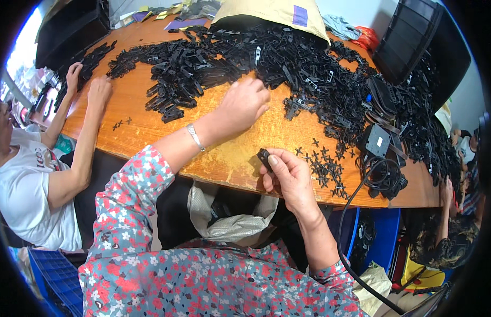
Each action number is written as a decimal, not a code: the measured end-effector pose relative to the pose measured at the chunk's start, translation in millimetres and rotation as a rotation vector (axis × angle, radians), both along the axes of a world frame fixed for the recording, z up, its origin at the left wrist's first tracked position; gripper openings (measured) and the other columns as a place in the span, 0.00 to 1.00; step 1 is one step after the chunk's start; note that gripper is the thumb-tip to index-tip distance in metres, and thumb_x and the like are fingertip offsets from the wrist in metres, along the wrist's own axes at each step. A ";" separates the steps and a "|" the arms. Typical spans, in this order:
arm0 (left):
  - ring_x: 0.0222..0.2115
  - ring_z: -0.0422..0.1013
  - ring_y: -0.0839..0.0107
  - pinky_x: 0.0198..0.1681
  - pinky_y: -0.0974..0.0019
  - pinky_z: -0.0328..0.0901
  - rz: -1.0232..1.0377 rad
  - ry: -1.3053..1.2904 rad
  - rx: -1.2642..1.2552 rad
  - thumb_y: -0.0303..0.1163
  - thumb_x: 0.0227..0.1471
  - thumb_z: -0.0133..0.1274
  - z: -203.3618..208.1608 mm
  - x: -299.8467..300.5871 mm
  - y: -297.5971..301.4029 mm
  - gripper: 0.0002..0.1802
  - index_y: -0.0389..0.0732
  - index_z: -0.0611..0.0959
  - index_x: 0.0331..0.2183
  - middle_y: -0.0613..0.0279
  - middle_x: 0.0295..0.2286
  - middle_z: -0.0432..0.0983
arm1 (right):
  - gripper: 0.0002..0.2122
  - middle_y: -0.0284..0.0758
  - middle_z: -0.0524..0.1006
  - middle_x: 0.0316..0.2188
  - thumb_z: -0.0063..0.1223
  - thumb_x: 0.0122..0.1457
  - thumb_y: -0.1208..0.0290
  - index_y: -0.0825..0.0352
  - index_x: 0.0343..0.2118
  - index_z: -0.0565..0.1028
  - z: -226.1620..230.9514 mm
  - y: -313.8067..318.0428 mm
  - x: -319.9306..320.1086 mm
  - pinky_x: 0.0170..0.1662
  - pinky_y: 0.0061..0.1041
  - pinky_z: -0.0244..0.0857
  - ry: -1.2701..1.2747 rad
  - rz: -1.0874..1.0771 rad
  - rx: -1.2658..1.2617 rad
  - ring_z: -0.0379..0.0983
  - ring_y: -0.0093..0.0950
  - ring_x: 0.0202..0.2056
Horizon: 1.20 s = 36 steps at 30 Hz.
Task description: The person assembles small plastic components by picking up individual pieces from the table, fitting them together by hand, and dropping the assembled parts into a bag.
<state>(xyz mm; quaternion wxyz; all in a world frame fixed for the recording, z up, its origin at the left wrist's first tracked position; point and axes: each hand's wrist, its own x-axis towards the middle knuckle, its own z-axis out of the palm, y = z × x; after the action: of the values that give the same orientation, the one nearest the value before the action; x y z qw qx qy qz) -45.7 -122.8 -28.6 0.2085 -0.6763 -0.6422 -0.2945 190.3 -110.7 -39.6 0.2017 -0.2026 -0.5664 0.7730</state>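
My left hand is over the bare wood at the near edge of a large pile of black plastic parts. Its fingers bend forward with a gap to the thumb, and nothing shows in them; the fingertips are partly hidden. Closer to me, above the table's front edge, my right hand pinches a small black plastic part between thumb and fingers. Just right of that hand, small black cross-shaped pieces lie scattered on the wooden table.
A yellowish sack lies open behind the pile. To the right are a black box with a cable and a tipped black crate. Another person works at left, and one more at far right. A white woven sack hangs below the edge.
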 end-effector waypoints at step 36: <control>0.55 0.66 0.57 0.57 0.50 0.62 -0.068 0.128 -0.259 0.43 0.57 0.54 7.7 -51.6 99.3 0.17 0.42 0.83 0.42 0.58 0.47 0.74 | 0.13 0.31 0.78 0.30 0.48 0.71 0.71 0.72 0.53 0.74 -2.7 13.0 2.0 0.26 0.14 0.66 0.037 0.081 -0.047 0.72 0.16 0.23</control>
<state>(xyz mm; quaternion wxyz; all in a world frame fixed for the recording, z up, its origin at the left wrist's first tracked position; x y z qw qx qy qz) -97.3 -23.5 -20.9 0.1499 -0.7363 -0.6369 -0.1723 192.4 -97.7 -42.3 0.1758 -0.1697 -0.5520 0.7972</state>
